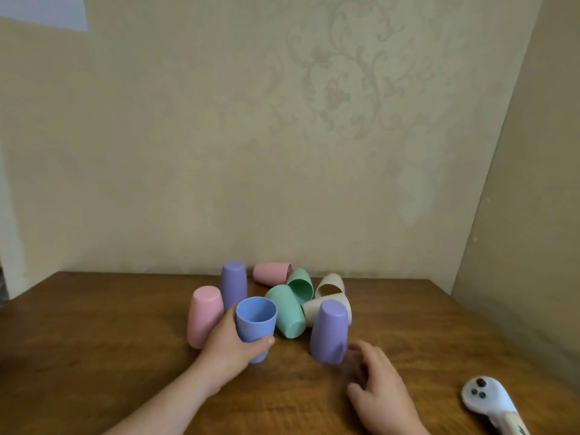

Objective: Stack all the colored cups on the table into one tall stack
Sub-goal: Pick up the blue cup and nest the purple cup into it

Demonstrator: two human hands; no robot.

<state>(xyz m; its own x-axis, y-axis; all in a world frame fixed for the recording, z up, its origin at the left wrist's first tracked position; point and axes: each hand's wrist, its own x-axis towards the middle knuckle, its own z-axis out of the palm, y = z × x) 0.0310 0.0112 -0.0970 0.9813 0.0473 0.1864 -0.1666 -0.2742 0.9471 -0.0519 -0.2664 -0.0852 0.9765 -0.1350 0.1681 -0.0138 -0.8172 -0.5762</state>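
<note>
My left hand (230,343) is wrapped around the blue cup (255,324), which stands mouth up near the front of the cluster. My thumb (262,343) crosses its near side and my fingers curl behind it, so the grip is closed on the cup. I cannot tell whether its base is on the table (94,340) or just off it.

My right hand (376,387) is blurred, with the fingers loosely spread and nothing in them. Its fingertips (354,348) are just beside the base of the near purple cup (329,332), which sits mouth down and leans a little. Whether they touch it, I cannot tell.

Left of the blue cup a pink cup (204,315) stands mouth down, touching my left hand. Behind it a second purple cup (233,284) stands mouth down too. The rest lie on their sides in a heap: a green cup (287,310) beside the blue one with its base toward me, another green cup (300,285) behind it with its mouth facing me, two beige cups (331,285), one behind the other, behind the near purple cup, and a second pink cup (271,273) at the back near the wall (219,152).

A white soft toy (485,395) with dark dots lies at the table's right front, well apart from the cups.
</note>
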